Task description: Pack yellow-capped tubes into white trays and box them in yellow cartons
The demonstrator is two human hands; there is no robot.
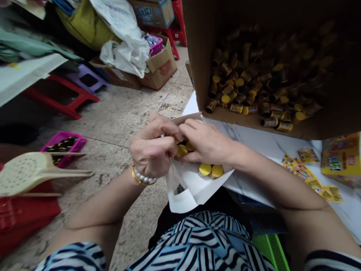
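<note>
My left hand (153, 145) and my right hand (205, 141) meet over a small white paper box (194, 184) held above my lap. Both hands are closed around small yellow-capped bottles (182, 149) that sit in the box. Two more yellow caps (211, 170) show in the box just under my right hand. A pearl and gold bracelet (142, 177) is on my left wrist. A big cardboard carton (270, 75) lies tipped on its side to the upper right, full of several such small bottles.
A white table (282, 150) holds loose yellow stickers (310, 175) and a yellow packet (342, 158). On the stone floor lie a pink tray (63, 146), red stools (60, 99), a purple stool, cardboard boxes (160, 66) and bags. A cream perforated scoop (34, 173) rests at left.
</note>
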